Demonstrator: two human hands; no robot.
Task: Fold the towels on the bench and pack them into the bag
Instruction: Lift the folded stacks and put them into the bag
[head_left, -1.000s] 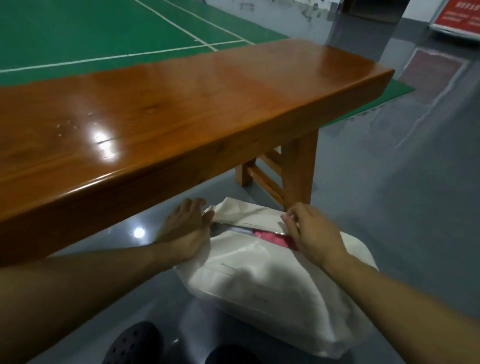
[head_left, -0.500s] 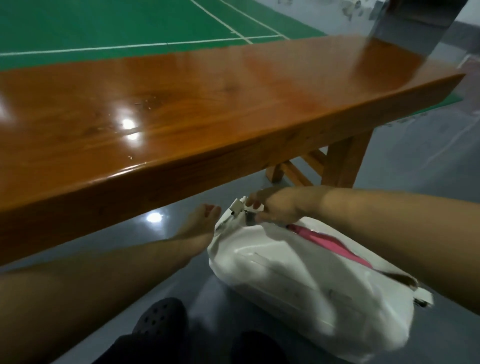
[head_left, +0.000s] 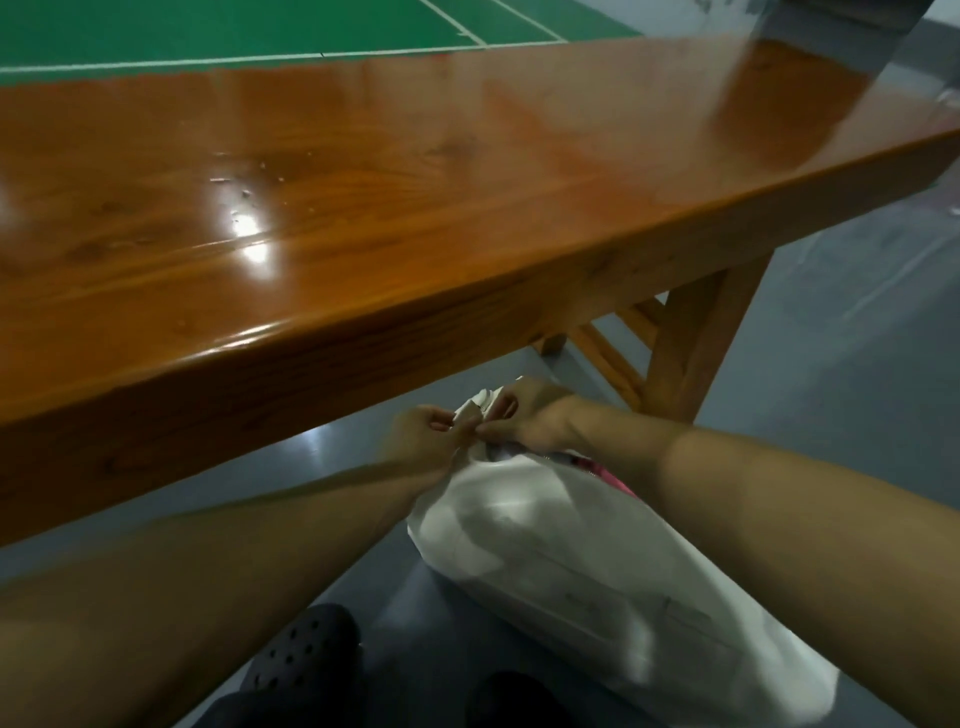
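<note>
The glossy wooden table (head_left: 363, 208) fills the upper frame, its edge overhanging the white bag (head_left: 597, 561) on the grey floor (head_left: 831, 338) at lower centre, where left hand (head_left: 423, 434) and right hand (head_left: 524, 415) pinch its far end beside pink fabric (head_left: 615, 477), black shoe (head_left: 306, 660) below.

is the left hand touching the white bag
Touching. The head view shows the left hand with its fingers pinching the bunched corner of the white bag at its far end, close to the right hand.

bench (head_left: 363, 218): 1 | bag (head_left: 597, 566): 1 | hands: 2 – left hand (head_left: 423, 434), right hand (head_left: 530, 415) | black shoes (head_left: 306, 660): 2
</note>
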